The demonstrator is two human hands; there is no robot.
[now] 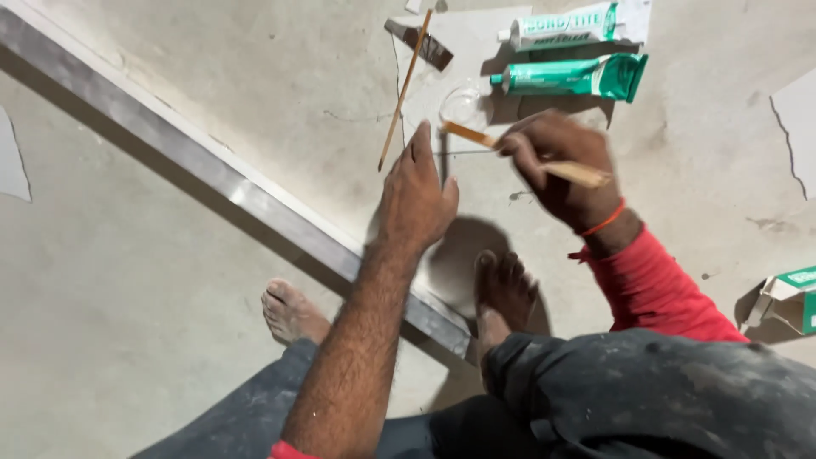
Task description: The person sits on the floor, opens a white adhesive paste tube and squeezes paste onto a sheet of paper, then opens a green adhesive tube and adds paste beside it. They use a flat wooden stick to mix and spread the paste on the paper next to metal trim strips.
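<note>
A bare concrete floor (153,280) carries everything here. Across it, from the upper left corner of the view down toward the person's feet, runs a long aluminium bar (195,157), lying flat and slanted. The person squats over it, dark trousers and red sleeves at the bottom of the view, one bare foot on each side of the bar's near end.

The left hand (416,200) reaches forward past the bar, fingers together and stretched out flat, pressing down on the floor with nothing in its grasp. Just beside it, the right hand (561,166), an orange thread round the wrist, pinches a flat wooden stick (527,157) between thumb and fingers; the stick's far tip points at a small clear disc (463,106) on a sheet of pale paper (459,51).

On that paper, toward the far edge of the floor, lie two adhesive tubes side by side: a white one (569,27) and a green one (569,76). A thin wooden skewer (405,89) lies slanted just left of the disc. A small green-and-white carton (790,297) sits at the right edge.
</note>
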